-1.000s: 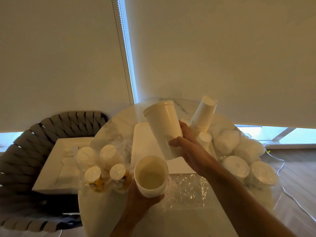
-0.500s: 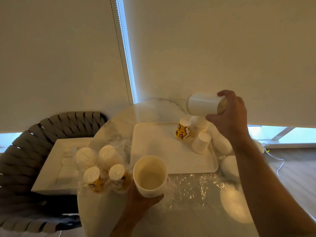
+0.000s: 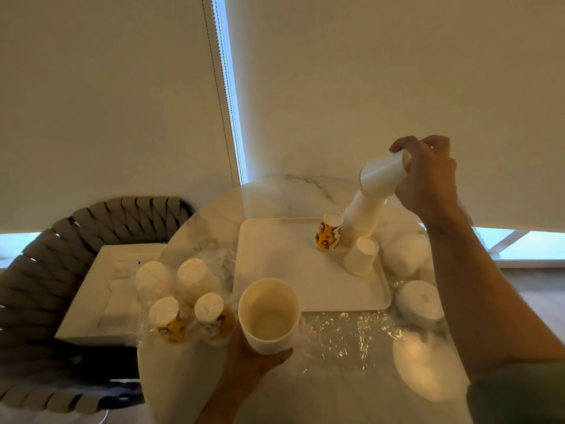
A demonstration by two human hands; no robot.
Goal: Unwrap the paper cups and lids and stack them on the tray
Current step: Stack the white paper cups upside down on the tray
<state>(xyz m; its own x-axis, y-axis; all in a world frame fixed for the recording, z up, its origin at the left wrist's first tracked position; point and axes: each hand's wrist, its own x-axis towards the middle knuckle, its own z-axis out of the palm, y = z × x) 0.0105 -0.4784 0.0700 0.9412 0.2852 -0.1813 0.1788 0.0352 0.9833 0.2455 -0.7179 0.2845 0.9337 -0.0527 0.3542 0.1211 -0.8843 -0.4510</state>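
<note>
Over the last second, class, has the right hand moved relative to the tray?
Yes. The right hand, gripping white cups, has gone from low over the tray up and rightward past its far right corner.

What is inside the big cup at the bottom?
Nothing shows inside the big cup the left hand holds: you see its pale walls and bare bottom. The part of the table under the cup is hidden.
</note>
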